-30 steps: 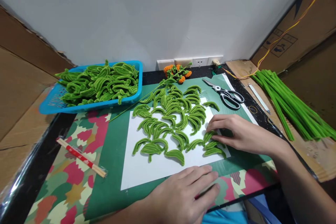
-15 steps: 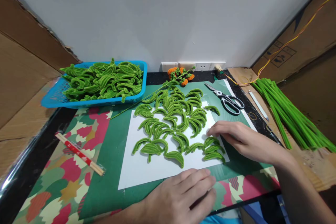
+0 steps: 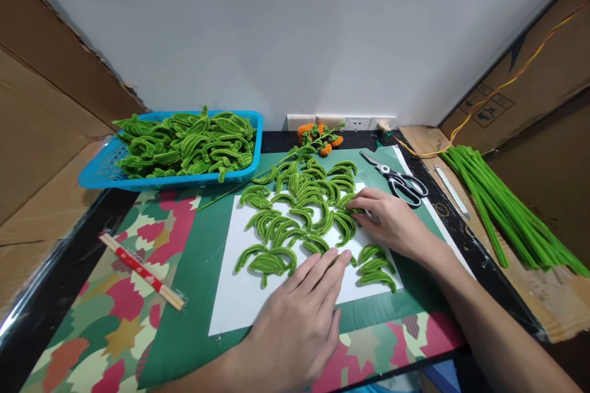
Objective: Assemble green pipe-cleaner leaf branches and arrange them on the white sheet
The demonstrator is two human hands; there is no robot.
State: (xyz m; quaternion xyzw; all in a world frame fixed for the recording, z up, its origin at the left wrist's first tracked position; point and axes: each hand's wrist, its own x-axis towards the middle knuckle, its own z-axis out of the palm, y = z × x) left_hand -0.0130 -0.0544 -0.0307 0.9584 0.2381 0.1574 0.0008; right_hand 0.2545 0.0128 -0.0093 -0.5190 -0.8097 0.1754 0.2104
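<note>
Curved green pipe-cleaner leaves (image 3: 271,227) lie spread over a white sheet of paper (image 3: 230,313) and the green mat (image 3: 184,295) behind it. My right hand (image 3: 391,221) reaches in from the right, its thumb and fingertips pinched at a pipe-cleaner leaf (image 3: 345,201) near the sheet's right side; the fingers partly hide that leaf. My left hand (image 3: 299,313) is stretched out flat, palm down, over the front of the sheet. It covers some leaves, and its fingertips are by others. Whether it presses on them cannot be made out.
A blue basket (image 3: 85,175) heaped with green leaves stands at back left. Orange flowers on a stem (image 3: 318,138) lie behind the sheet. Scissors (image 3: 396,178), a white stick-like tool (image 3: 452,191) and green pipe cleaners (image 3: 511,215) are on the right; wrapped chopsticks (image 3: 142,271) lie left.
My right hand has moved left and inward onto the leaves by the sheet's right side. My left hand has moved up over the front leaves, its fingers straightened. The view has shifted slightly.
</note>
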